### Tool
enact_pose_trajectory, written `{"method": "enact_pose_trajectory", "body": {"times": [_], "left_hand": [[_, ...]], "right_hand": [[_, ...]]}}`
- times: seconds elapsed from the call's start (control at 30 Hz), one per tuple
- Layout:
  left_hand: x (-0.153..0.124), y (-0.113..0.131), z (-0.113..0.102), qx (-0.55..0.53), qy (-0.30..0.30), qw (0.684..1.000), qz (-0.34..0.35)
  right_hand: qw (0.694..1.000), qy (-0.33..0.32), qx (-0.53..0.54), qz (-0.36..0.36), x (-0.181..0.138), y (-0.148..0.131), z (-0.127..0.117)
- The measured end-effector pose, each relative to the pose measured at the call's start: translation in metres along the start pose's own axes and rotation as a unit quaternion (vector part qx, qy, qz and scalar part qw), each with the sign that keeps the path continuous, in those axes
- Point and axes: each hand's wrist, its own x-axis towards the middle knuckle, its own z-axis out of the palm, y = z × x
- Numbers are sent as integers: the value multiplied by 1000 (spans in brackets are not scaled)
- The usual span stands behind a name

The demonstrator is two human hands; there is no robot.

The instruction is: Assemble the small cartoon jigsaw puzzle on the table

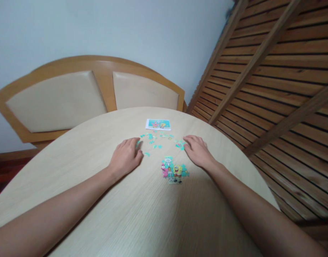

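Note:
My left hand (127, 154) rests on the table with its fingers stretched forward and its thumb apart. Its fingertips lie beside a small turquoise jigsaw piece (137, 144), partly hidden by the hand. On the other side, my right hand (197, 150) is open too, its fingertips at a little cluster of puzzle pieces (179, 144). Between the hands, several loose pieces (155, 146) are scattered. Nearer to me sits a partly joined jigsaw (172, 171) with cartoon figures in pink, turquoise and yellow.
A picture card (158, 124) with similar figures lies beyond the loose pieces. The round wooden table (121, 225) has a padded bench back (59, 100) behind it. To the right rises a slatted wooden screen (266, 89), close to the table's edge.

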Motion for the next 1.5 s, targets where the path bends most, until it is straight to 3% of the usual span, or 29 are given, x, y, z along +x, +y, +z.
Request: {"method": "enact_pose_trajectory", "body": {"times": [0.13,0.33,0.77,1.1,1.5], "left_hand": [[2,-4,2,7,-11,1000,-26],[-1,8,1,-28,-38,999,17],[-9,22,-1,-182,-99,955,211],[-9,24,-3,-165,-88,962,196],[-11,35,-15,-208,-122,930,278]], "right_hand": [[990,-23,57,-125,-7,-20,-6],[952,-125,105,-260,-19,-51,-13],[949,-146,108,-259,-20,-52,-11],[955,-134,92,-249,-18,-47,-8],[953,-142,96,-249,-18,-46,-10]]}}
